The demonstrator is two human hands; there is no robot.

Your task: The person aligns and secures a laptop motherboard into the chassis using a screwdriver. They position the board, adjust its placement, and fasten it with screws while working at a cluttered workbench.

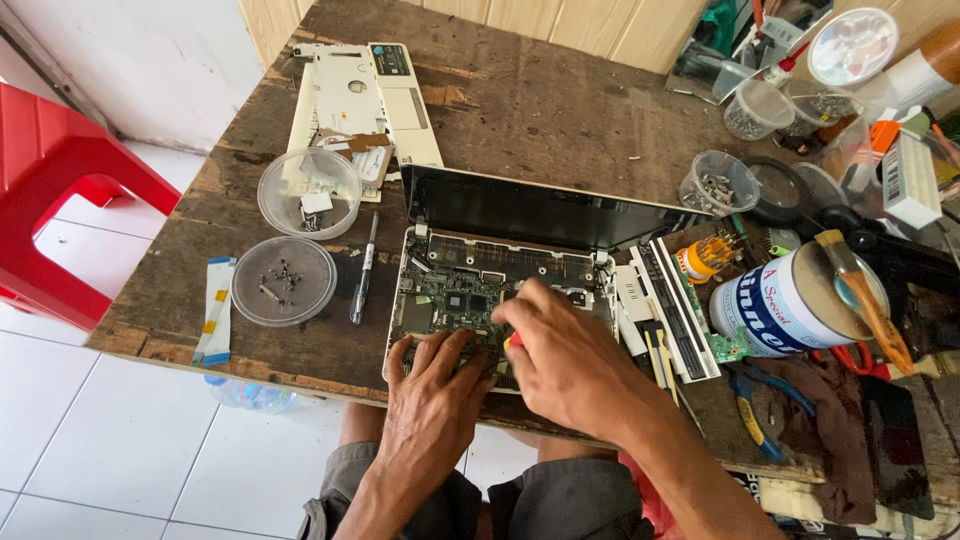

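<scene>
An opened white laptop lies on the wooden table, its green circuit board bare and its dark screen tilted back. My left hand rests flat on the laptop's near edge, fingers spread over the board. My right hand is closed around a red-handled screwdriver, whose tip is hidden under the fingers above the board's middle.
Two clear round lids sit left of the laptop: one holds several small screws, the other small parts. A pen lies between. A white keyboard cover lies behind. Cans, jars, a brush, pliers crowd the right. A red stool stands left.
</scene>
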